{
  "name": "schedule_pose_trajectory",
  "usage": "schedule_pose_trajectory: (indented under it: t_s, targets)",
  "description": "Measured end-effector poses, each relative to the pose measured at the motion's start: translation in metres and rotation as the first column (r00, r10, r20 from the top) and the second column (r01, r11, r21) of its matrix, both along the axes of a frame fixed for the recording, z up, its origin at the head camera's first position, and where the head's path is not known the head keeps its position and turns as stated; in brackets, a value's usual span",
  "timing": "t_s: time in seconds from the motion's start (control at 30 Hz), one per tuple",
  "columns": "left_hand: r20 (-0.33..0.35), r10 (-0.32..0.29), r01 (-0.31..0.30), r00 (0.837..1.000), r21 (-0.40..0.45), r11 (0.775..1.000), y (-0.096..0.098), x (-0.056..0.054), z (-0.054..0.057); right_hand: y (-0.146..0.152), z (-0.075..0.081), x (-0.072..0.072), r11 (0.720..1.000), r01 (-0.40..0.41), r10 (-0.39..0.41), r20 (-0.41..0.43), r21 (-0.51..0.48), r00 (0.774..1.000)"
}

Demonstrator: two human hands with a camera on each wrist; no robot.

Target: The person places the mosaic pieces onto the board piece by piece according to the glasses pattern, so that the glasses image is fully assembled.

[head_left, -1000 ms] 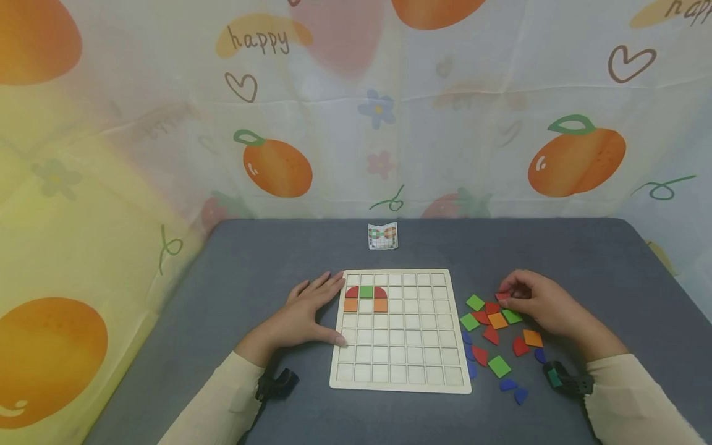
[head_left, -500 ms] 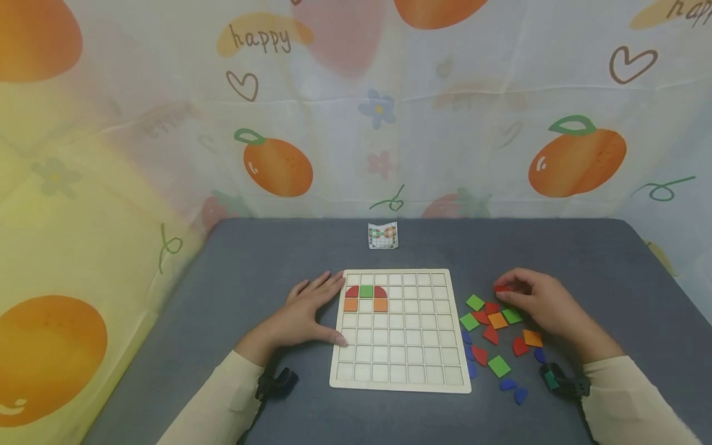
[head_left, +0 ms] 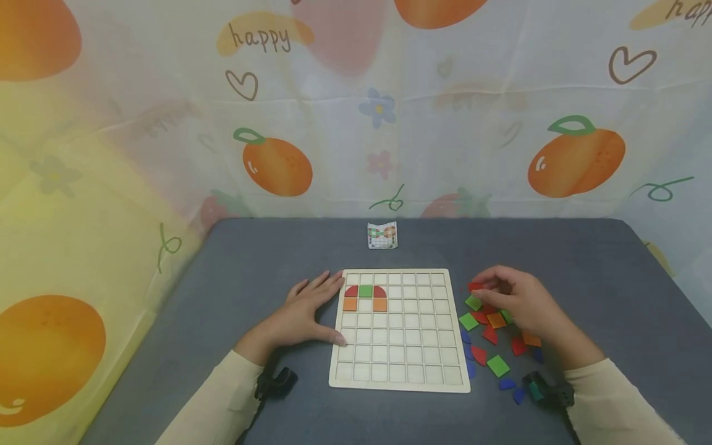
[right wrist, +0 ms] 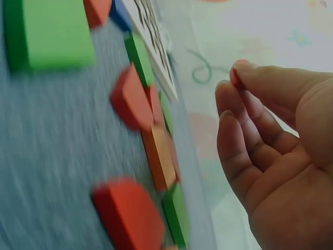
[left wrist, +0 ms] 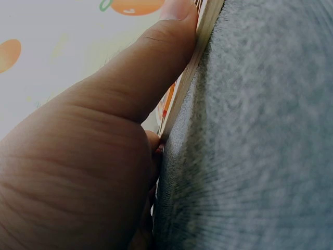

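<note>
A pale wooden grid board (head_left: 398, 355) lies flat on the table. My left hand (head_left: 303, 316) rests along its left side, fingers extended, with the thumb lying on the edge. Near the board's upper left, two red quarter-round tiles flank a green square tile (head_left: 365, 290), with an orange square tile (head_left: 350, 304) under each red one. My right hand (head_left: 517, 300) pinches a red tile (head_left: 474, 287) between thumb and fingertips, just right of the board; the right wrist view shows it lifted off the table. The fingers hide most of its outline.
Loose green, red, orange and blue tiles lie right of the board, among them a green square (head_left: 498, 366) and a blue piece (head_left: 507, 384). A small printed picture card (head_left: 382, 235) sits behind the board. A patterned cloth (head_left: 445, 123) hangs beyond the table.
My right hand has lifted the red tile from the far side of the pile and carried it left toward the board. My left hand and the board have stayed put.
</note>
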State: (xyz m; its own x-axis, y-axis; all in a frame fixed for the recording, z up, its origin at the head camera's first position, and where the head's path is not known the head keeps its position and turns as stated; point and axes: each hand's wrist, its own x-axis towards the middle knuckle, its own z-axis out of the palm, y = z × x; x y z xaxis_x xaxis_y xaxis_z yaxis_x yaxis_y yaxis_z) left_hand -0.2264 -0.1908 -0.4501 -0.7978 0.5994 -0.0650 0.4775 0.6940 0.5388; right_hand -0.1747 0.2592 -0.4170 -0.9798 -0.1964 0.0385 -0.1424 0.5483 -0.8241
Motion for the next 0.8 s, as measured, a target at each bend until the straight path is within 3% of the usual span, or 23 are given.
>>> schedule_pose_trajectory:
  t_s: [0.3,0.8]
  targets:
    - [0.007,0.003,-0.003,1.0,-0.002,1.0,-0.001,0.0,0.001,-0.031,0.003,0.005,0.998,-0.047,0.048,0.027,-0.046,0.998]
    - [0.011,0.006,-0.006,1.0,0.002,1.0,0.0,-0.001,-0.001,-0.087,-0.014,0.013,0.978,-0.202,0.201,-0.021,-0.052,0.979]
